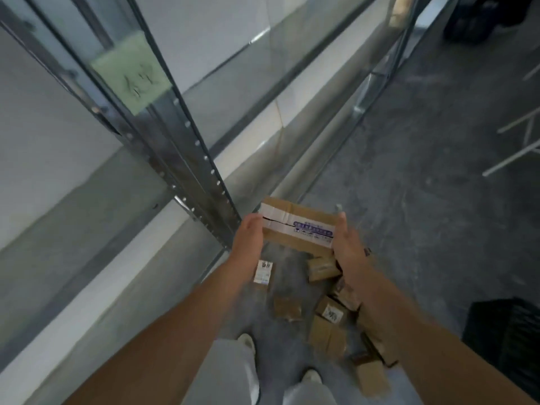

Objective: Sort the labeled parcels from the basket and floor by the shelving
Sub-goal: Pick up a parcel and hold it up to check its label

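I hold a brown cardboard parcel (295, 226) sealed with white and purple printed tape in front of me, above the floor. My left hand (248, 238) grips its left end and my right hand (346, 244) grips its right end. Below it, several small brown parcels (327, 317) lie scattered on the grey floor, some with white labels, such as one beside my left wrist (264, 271). The metal shelving (187, 159) stands to my left, its upright post just beyond my left hand.
A pale green paper note (131, 73) hangs on the shelving upright. A black crate (505, 340) stands on the floor at the right, another dark crate (479, 19) at the top right. White rods (514, 153) lie at the right edge. My shoes (248, 342) are below.
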The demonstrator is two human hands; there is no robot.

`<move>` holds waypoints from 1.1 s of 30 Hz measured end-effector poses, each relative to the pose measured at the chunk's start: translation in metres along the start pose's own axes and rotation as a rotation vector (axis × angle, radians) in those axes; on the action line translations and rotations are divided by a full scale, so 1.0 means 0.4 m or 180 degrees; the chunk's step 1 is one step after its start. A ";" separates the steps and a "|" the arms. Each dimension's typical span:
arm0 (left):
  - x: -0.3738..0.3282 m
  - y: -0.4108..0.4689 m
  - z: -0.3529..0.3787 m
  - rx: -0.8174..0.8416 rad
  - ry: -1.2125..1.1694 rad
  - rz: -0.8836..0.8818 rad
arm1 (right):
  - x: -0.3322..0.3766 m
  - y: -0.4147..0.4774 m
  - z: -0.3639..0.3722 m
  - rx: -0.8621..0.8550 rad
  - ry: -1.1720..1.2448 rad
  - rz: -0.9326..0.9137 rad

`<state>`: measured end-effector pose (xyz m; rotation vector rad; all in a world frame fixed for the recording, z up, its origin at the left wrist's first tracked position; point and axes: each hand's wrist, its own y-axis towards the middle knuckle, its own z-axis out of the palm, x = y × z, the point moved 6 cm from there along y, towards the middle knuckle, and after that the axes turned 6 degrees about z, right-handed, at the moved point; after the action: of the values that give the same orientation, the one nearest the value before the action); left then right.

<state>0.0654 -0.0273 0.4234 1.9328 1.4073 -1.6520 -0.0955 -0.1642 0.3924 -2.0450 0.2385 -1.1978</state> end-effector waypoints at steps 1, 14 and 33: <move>-0.049 -0.024 -0.018 -0.0091 -0.0021 0.0128 | 0.039 -0.034 -0.019 0.0007 0.0044 -0.0132; -0.463 -0.225 -0.214 -0.0484 -0.0829 0.0793 | 0.482 -0.330 -0.250 0.0208 -0.0146 -0.1575; -0.377 -0.654 -0.739 -0.1302 -0.0630 0.1513 | 0.508 -0.880 0.077 0.1005 -0.1033 -0.2558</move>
<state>0.0664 0.2367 0.7535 1.6498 1.0090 -1.1880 -0.0291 0.0001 0.7596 -2.0486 -0.9486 -1.2060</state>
